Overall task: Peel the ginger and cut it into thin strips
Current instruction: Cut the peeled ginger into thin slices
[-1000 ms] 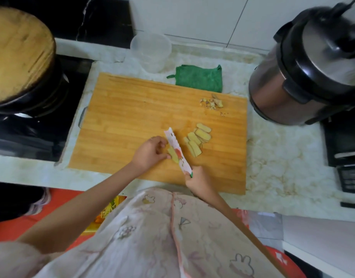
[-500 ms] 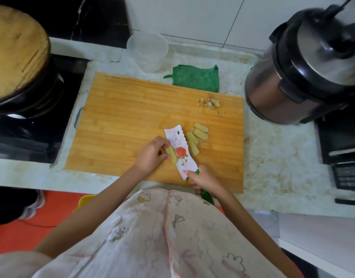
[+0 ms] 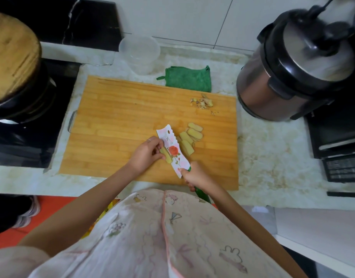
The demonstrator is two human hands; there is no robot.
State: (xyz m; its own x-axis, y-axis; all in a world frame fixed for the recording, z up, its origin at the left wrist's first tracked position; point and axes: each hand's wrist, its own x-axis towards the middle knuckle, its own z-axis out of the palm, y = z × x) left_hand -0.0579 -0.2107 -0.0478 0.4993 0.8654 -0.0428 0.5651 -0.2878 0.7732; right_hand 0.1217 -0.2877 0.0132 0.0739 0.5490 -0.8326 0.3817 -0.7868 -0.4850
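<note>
Slicing step: the left hand pinches the peeled yellow ginger piece on the rectangular bamboo cutting board; the right hand grips the white flower-printed knife against it. Next, probably stack the slices for strips.

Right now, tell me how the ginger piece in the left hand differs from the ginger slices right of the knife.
The ginger piece is held by the left hand; the ginger slices lie untouched. The ginger piece sits left of the knife blade; the ginger slices lie right of it. The ginger piece is one chunk; the ginger slices are several, overlapping. Both are pale yellow, on the cutting board.
</note>
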